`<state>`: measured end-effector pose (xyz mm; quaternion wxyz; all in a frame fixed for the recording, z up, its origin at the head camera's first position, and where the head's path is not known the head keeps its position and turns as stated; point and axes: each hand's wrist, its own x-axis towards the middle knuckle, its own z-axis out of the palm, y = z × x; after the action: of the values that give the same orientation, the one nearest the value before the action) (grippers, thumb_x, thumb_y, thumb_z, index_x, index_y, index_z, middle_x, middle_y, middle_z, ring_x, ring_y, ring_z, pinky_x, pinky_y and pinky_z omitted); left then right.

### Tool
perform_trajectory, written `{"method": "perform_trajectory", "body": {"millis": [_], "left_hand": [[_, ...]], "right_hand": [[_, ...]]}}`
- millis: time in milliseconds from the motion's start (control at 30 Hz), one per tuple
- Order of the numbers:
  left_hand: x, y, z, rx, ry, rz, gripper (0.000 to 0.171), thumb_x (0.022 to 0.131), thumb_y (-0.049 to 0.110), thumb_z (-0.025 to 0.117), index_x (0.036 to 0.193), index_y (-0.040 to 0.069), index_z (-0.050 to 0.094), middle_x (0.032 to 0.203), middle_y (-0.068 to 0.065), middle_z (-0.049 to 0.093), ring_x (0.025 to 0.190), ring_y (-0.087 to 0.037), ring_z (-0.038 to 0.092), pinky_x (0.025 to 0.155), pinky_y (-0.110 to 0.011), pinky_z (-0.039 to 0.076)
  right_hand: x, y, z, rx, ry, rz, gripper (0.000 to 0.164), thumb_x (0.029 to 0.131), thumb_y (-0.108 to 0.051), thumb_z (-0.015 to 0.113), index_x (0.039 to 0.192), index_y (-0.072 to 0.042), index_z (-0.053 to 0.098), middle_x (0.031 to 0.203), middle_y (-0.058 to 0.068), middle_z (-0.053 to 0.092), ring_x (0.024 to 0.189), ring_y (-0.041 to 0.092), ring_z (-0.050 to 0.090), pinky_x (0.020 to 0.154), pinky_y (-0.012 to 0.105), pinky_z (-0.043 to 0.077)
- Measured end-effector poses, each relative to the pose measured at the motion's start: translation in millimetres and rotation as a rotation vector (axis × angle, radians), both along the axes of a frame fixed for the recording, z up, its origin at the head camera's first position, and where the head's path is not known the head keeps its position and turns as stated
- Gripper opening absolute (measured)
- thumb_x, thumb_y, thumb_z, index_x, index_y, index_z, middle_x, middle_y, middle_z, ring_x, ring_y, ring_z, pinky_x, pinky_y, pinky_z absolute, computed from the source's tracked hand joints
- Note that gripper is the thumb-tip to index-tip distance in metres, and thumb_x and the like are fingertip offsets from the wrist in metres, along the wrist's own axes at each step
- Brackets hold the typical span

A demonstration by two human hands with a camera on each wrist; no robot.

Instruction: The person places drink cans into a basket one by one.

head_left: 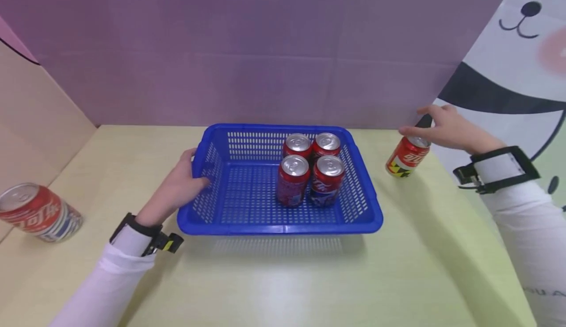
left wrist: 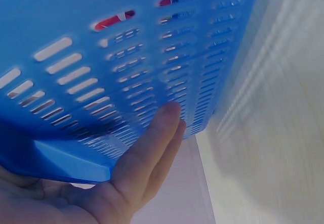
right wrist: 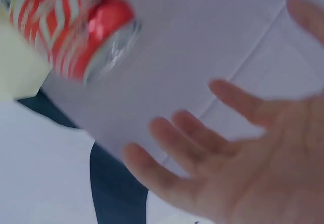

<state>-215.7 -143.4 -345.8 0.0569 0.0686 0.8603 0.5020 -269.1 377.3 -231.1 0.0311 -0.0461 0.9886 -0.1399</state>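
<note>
A blue plastic basket (head_left: 283, 229) with slotted walls holds several red soda cans (head_left: 294, 179) upright in its right half. My left hand (head_left: 179, 182) grips the basket's left rim, thumb inside; in the left wrist view its fingers (left wrist: 147, 158) lie along the slotted outer wall. My right hand (head_left: 446, 129) hovers over a red soda can (head_left: 407, 159) with a yellow and black pattern, standing right of the basket. The right wrist view shows that hand's fingers spread, apart from the can, with nothing held.
Another red can (head_left: 40, 212), with white and blue stripes near its base, stands at the left on the pale table (head_left: 283, 287). A purple wall covering (head_left: 274, 52) rises behind the table's back edge. A panda-patterned surface (head_left: 499, 86) lies at the right.
</note>
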Motion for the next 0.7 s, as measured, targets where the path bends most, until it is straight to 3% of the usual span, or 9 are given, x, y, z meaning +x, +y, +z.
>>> {"method": "perform_trajectory", "body": {"millis": [100, 200, 300, 467, 700], "left_hand": [[-0.2, -0.1, -0.6, -0.011, 0.006, 0.003, 0.082, 0.089, -0.003, 0.054, 0.153, -0.006, 0.003, 0.139, -0.039, 0.037, 0.105, -0.044, 0.057, 0.082, -0.050, 0.055], [-1.7, 0.1, -1.3, -0.034, 0.007, 0.007, 0.082, 0.089, -0.002, 0.054, 0.153, -0.006, 0.003, 0.139, -0.039, 0.037, 0.105, -0.044, 0.057, 0.081, -0.051, 0.055], [-2.5, 0.0, -1.8, -0.045, 0.008, 0.011, 0.083, 0.088, -0.002, 0.055, 0.153, -0.006, 0.004, 0.138, -0.039, 0.038, 0.106, -0.045, 0.057, 0.082, -0.052, 0.054], [-2.7, 2.3, -2.7, -0.041, 0.011, 0.013, 0.083, 0.088, -0.003, 0.056, 0.153, -0.006, 0.005, 0.137, -0.039, 0.040, 0.107, -0.045, 0.056, 0.085, -0.054, 0.053], [-3.6, 6.4, -1.7, -0.050, 0.021, 0.014, 0.082, 0.088, -0.003, 0.055, 0.153, -0.007, 0.006, 0.134, -0.038, 0.043, 0.100, -0.043, 0.060, 0.077, -0.048, 0.056]], "right_hand": [[-9.6, 8.3, 4.5, 0.034, -0.124, 0.022, 0.094, 0.089, -0.059, 0.063, 0.146, 0.006, 0.026, 0.138, 0.037, 0.031, 0.124, 0.054, 0.028, 0.091, 0.074, 0.035], [-15.7, 12.1, 2.9, 0.058, -0.191, 0.037, 0.094, 0.086, -0.057, 0.067, 0.145, 0.004, 0.027, 0.138, 0.037, 0.029, 0.120, 0.053, 0.035, 0.090, 0.072, 0.038], [-22.3, 13.3, -3.6, 0.071, -0.218, 0.057, 0.094, 0.084, -0.054, 0.072, 0.146, 0.003, 0.029, 0.140, 0.037, 0.028, 0.119, 0.052, 0.038, 0.090, 0.070, 0.040], [-30.8, 18.3, -17.7, 0.054, -0.230, 0.068, 0.088, 0.081, -0.041, 0.080, 0.144, 0.002, 0.038, 0.134, 0.035, 0.041, 0.112, 0.050, 0.049, 0.087, 0.066, 0.045], [-36.7, 25.5, -31.6, 0.007, -0.265, 0.042, 0.074, 0.079, -0.019, 0.084, 0.138, 0.001, 0.045, 0.123, 0.032, 0.050, 0.106, 0.048, 0.053, 0.082, 0.061, 0.051]]}}
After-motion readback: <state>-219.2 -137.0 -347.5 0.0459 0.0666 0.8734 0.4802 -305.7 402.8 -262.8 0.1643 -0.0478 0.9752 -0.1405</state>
